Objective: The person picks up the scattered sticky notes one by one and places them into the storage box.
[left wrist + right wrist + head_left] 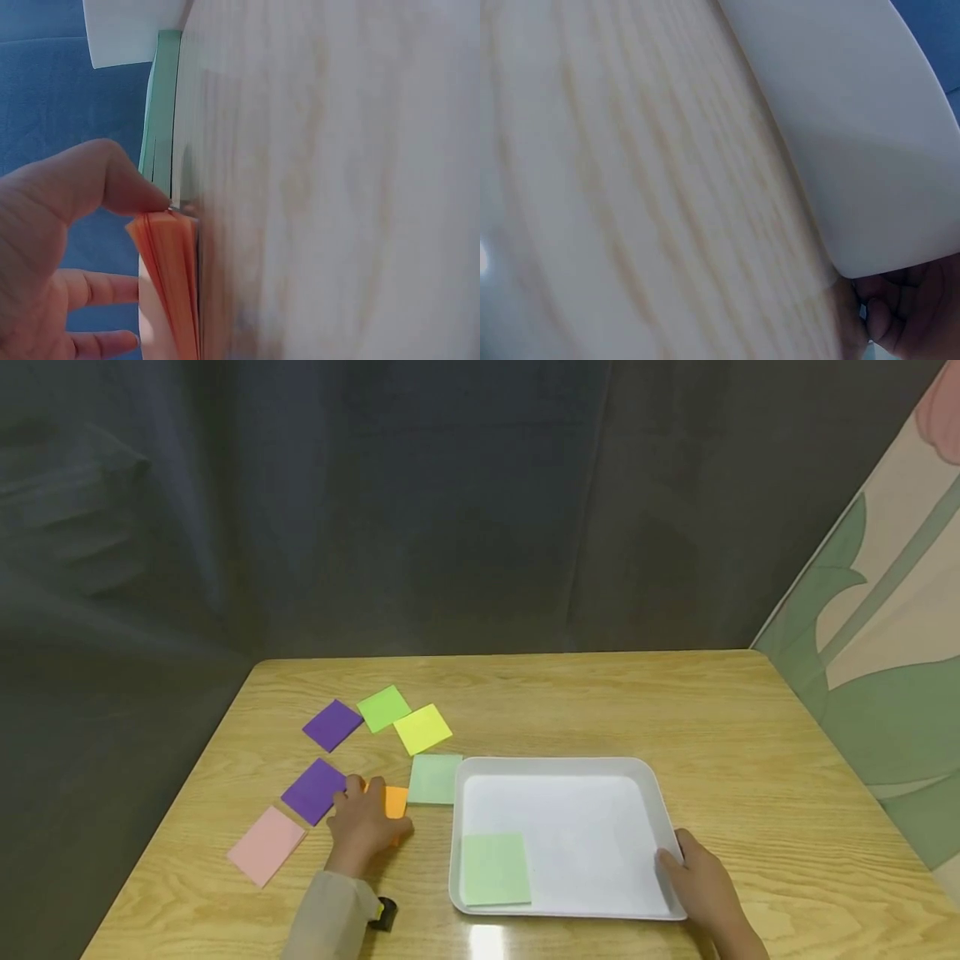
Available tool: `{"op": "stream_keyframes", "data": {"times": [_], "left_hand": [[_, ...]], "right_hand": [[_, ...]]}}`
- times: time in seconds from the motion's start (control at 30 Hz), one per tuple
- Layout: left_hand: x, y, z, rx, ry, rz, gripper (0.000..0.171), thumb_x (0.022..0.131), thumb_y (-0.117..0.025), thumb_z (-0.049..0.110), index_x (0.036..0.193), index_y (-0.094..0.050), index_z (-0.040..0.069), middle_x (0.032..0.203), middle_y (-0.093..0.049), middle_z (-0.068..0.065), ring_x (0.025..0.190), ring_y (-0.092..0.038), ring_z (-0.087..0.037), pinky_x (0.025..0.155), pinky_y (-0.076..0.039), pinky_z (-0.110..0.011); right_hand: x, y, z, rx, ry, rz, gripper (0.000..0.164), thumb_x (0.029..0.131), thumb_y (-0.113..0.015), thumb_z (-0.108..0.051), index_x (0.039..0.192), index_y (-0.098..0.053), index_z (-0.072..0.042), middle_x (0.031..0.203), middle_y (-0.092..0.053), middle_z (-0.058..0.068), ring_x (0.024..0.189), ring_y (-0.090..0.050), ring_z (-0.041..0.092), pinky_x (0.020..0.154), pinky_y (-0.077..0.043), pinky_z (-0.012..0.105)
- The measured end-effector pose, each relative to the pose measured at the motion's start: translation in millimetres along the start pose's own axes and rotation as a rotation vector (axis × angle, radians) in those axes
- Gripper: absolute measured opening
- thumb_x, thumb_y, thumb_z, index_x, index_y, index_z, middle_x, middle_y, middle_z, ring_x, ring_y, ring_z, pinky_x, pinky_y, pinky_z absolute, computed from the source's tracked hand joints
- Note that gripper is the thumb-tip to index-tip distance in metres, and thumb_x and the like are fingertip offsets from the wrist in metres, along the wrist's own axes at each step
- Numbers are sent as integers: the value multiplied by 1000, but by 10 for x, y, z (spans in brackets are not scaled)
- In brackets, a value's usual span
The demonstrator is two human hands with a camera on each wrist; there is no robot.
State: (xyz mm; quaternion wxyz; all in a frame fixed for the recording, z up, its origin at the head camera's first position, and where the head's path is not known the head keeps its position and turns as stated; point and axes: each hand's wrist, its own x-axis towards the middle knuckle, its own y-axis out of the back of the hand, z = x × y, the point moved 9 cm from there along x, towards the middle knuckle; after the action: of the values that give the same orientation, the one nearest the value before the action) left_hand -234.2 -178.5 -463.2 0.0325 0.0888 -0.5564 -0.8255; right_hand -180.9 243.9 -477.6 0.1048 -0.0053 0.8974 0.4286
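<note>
My left hand [362, 822] is over an orange sticky note pad [396, 802] on the table, largely covering it in the head view. In the left wrist view the thumb presses the near corner of the pad, fingers are on its far side, and its sheets fan apart. At the right, my right hand [702, 878] grips the right rim of a white tray [585, 835], thumb over the edge. A pale green sticky note pad [496, 869] lies in the tray's near left corner.
Around the left hand lie a pink pad [267, 846], two purple pads [315, 791], a bright green pad [384, 708], a yellow pad [423, 728] and a mint pad [436, 778] against the tray's left side. A dark curtain [465, 510] hangs behind the wooden table [600, 702].
</note>
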Motion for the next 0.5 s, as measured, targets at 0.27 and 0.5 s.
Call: {"op": "stream_keyframes", "data": {"times": [0.27,0.5], "left_hand": [[-84,72,22,-12,-24,32,63,54,-64,33,108,-47,6,112,-29,-19,91,-33,-40,59,-34,-50],[-143,108,25,-28,-27,46,72,54,-66,33,117,-45,6,116,-28,-20,94,-32,-41,62,-35,-52]], "right_hand": [[-6,11,-20,0,5,3,30,86,-45,-13,106,-42,10,98,-51,32,77,-55,32,62,-43,42],[-5,6,-19,-3,1,-3,32,86,-44,-13,108,-41,11,101,-50,34,80,-55,35,64,-44,44]]}}
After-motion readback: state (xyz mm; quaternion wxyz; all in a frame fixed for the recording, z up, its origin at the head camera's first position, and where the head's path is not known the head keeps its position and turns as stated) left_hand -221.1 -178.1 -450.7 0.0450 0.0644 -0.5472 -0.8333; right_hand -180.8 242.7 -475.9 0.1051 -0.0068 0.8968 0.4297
